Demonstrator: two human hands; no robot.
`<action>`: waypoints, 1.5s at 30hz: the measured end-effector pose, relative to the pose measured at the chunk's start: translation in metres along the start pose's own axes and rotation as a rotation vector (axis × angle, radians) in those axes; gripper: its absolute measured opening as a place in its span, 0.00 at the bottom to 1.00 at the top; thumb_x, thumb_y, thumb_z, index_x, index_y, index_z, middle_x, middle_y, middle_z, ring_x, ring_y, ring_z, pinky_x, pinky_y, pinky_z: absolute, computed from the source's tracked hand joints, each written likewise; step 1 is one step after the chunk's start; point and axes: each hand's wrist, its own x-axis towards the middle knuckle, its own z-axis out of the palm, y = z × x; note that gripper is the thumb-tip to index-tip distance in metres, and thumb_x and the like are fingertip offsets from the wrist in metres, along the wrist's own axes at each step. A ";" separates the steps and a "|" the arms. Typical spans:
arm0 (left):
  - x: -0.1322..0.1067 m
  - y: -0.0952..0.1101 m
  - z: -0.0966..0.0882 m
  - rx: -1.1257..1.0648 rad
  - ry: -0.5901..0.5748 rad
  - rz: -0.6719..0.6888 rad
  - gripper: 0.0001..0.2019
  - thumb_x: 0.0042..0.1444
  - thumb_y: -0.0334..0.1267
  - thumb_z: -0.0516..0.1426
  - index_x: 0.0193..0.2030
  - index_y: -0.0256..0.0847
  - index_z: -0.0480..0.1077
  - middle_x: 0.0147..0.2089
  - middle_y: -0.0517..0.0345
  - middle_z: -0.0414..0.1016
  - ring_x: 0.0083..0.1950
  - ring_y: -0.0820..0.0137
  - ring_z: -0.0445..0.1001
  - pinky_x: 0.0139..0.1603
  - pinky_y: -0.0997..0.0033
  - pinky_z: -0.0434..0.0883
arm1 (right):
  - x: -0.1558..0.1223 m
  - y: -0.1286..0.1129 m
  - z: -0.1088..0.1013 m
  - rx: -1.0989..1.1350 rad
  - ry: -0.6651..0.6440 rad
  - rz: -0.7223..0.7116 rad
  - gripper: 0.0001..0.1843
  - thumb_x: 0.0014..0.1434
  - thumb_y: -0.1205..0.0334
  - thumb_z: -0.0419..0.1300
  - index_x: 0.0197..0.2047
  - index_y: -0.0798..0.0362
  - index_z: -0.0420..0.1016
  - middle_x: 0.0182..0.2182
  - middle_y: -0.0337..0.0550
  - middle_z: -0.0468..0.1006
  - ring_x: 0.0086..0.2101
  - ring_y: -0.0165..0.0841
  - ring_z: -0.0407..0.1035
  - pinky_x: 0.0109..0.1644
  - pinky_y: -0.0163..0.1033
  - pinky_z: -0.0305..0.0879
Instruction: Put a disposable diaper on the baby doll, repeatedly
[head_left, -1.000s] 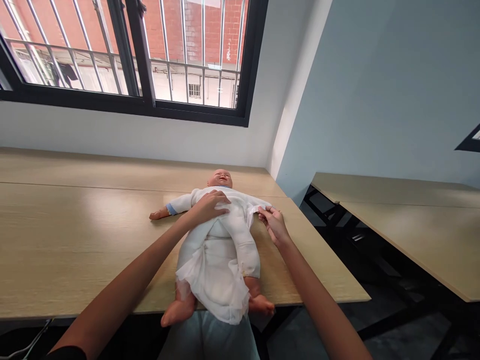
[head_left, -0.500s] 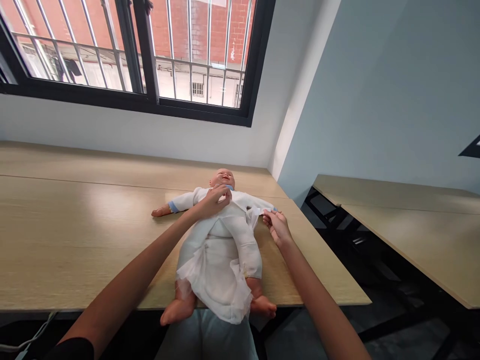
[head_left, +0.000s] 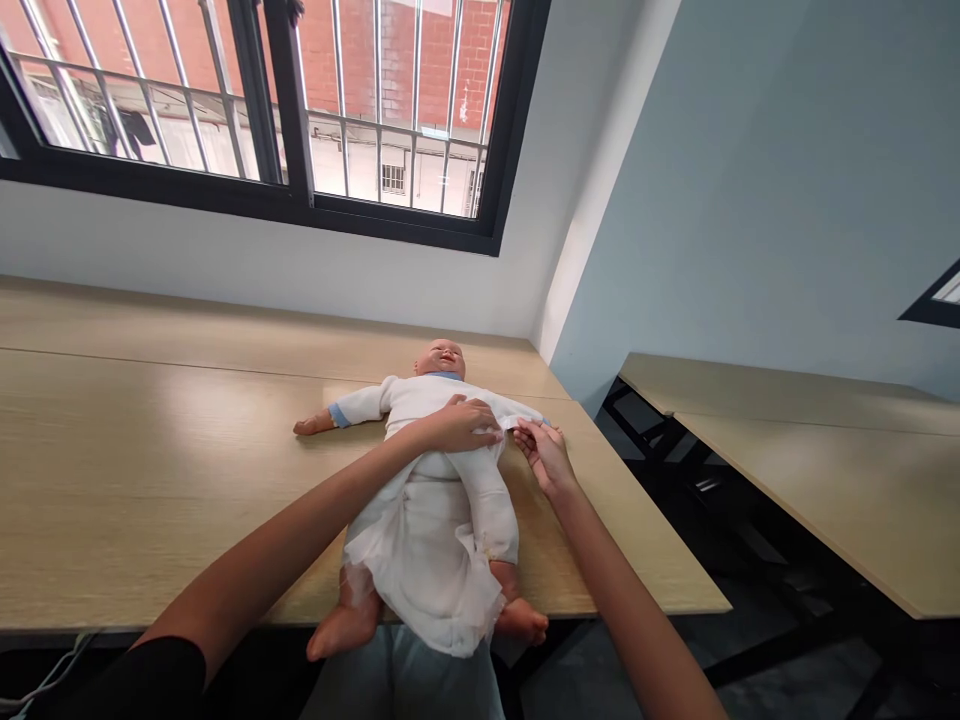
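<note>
A baby doll (head_left: 429,500) in a white garment lies on its back on the wooden table (head_left: 150,470), head toward the window, bare feet over the front edge. My left hand (head_left: 461,425) lies across the doll's chest, fingers stretched flat on the white cloth and reaching toward its far sleeve. My right hand (head_left: 546,455) is beside the doll's side, fingers pinched on the edge of the white garment near the blue-cuffed sleeve.
A second wooden table (head_left: 810,430) stands at the right across a dark gap in the floor. A barred window (head_left: 300,110) runs along the wall behind. A cable (head_left: 45,680) hangs at the lower left.
My left hand slid from the doll's neck down and rightward across its chest toward my right hand. The right hand stayed at the garment's edge. The view shifted slightly.
</note>
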 end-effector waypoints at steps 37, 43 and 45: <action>0.017 -0.006 -0.001 0.230 -0.047 -0.073 0.09 0.57 0.33 0.56 0.34 0.40 0.79 0.48 0.51 0.79 0.55 0.57 0.71 0.56 0.59 0.66 | -0.012 -0.007 0.011 0.033 -0.094 0.004 0.19 0.36 0.60 0.77 0.29 0.55 0.75 0.25 0.39 0.79 0.26 0.26 0.72 0.32 0.27 0.71; -0.040 -0.004 -0.035 -0.063 0.170 -0.070 0.11 0.61 0.36 0.52 0.42 0.40 0.76 0.47 0.53 0.81 0.50 0.63 0.76 0.55 0.64 0.70 | -0.009 -0.004 0.008 0.071 -0.049 0.012 0.16 0.37 0.64 0.76 0.28 0.55 0.75 0.25 0.39 0.79 0.26 0.26 0.72 0.31 0.27 0.73; -0.074 0.020 -0.043 -0.136 0.166 0.012 0.11 0.61 0.40 0.54 0.43 0.41 0.76 0.47 0.53 0.80 0.51 0.63 0.76 0.55 0.64 0.70 | -0.008 -0.003 0.008 0.081 -0.038 0.020 0.15 0.38 0.65 0.75 0.28 0.55 0.75 0.25 0.39 0.79 0.26 0.26 0.72 0.31 0.26 0.73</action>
